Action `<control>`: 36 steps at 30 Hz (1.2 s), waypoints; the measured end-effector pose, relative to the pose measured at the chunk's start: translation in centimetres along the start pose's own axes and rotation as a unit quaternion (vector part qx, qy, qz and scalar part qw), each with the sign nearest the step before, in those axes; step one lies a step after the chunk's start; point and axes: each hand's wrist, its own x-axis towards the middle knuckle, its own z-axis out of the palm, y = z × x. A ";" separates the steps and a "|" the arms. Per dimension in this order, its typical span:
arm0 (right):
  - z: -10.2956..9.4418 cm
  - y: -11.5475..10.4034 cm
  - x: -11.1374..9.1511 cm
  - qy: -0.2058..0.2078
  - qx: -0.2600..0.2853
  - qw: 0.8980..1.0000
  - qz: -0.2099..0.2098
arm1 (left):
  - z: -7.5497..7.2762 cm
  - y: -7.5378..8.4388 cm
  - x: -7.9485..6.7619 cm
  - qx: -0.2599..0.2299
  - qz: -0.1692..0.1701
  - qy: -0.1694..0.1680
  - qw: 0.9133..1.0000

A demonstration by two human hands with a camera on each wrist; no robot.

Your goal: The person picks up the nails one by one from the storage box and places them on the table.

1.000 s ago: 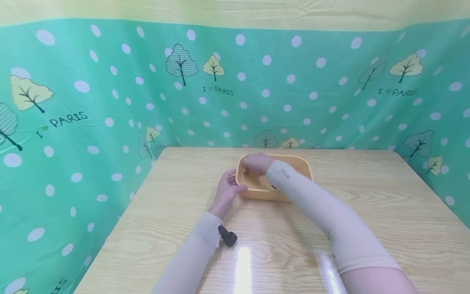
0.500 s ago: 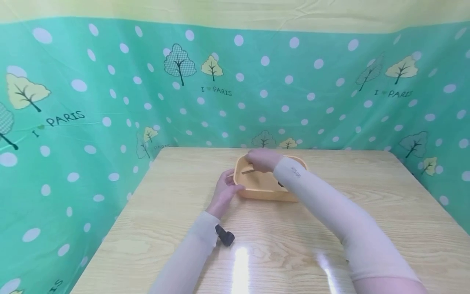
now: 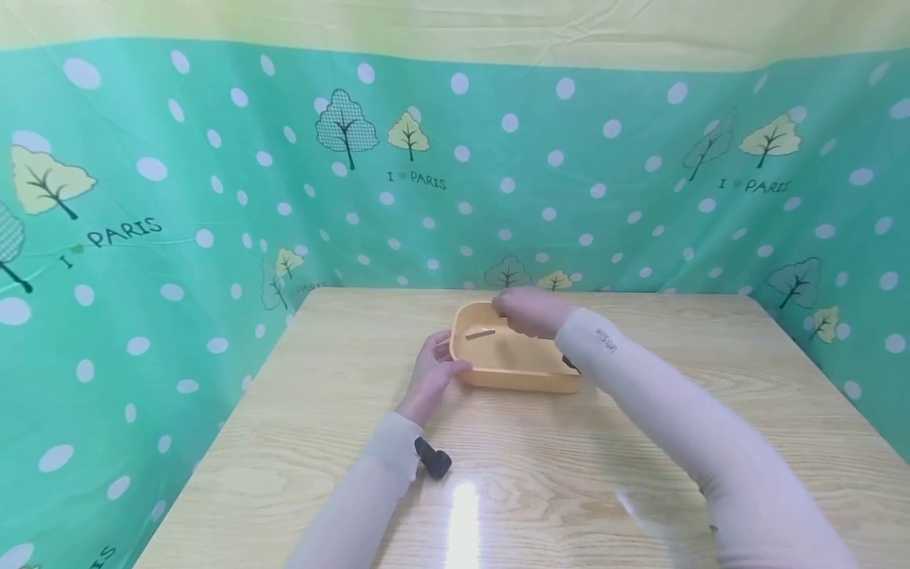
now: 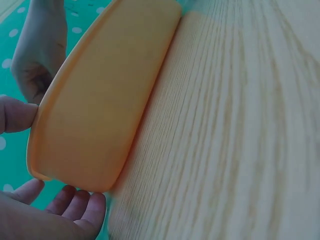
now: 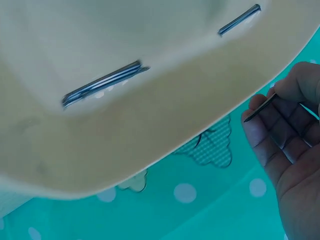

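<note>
An orange plastic box (image 3: 517, 382) stands on the wooden table. My left hand (image 3: 430, 373) grips its left end, thumb (image 4: 17, 115) on the near rim and fingers (image 4: 75, 207) against the end wall. Over the far side of the box, my right hand (image 3: 533, 312) pinches a thin, dark, pointed nail (image 5: 261, 108) between thumb and fingers. A small bundle of metal nails (image 5: 102, 85) lies on the box floor by the wall. Apart from it in the box is a second, smaller group of nails (image 5: 240, 20); how many cannot be told.
The wood-grain table (image 3: 341, 442) extends around the box. Behind it and along both sides hangs a green dotted curtain (image 3: 611, 197), close to the table's far edge. A small black device (image 3: 435, 460) is strapped at the left wrist.
My right hand has moved rightward from the box's left end toward its middle and lifted a little. The nails at the left have come into view. My left hand keeps its hold.
</note>
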 end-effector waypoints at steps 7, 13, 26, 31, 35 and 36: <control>-0.5 1.8 -2.0 0.031 -0.037 0.999 -0.023 | 0.1 0.0 -0.1 -0.004 0.004 0.000 1.000; -0.7 3.3 -3.5 0.048 -0.054 0.997 -0.015 | 0.0 -0.1 0.0 -0.006 0.004 0.002 1.000; -0.7 5.4 -6.0 0.039 -0.043 0.998 0.036 | 0.0 -0.4 0.0 -0.008 -0.003 -0.002 1.000; -0.7 6.3 -6.8 0.031 -0.030 0.997 0.060 | 0.1 -0.3 0.1 -0.009 0.000 0.002 1.000; -0.6 7.2 -7.6 0.038 -0.019 0.997 0.062 | 0.1 -0.3 0.1 -0.011 0.000 -0.001 1.000; -0.5 7.4 -7.8 0.041 -0.017 0.997 0.062 | 0.1 -0.3 0.1 -0.012 -0.001 -0.002 1.000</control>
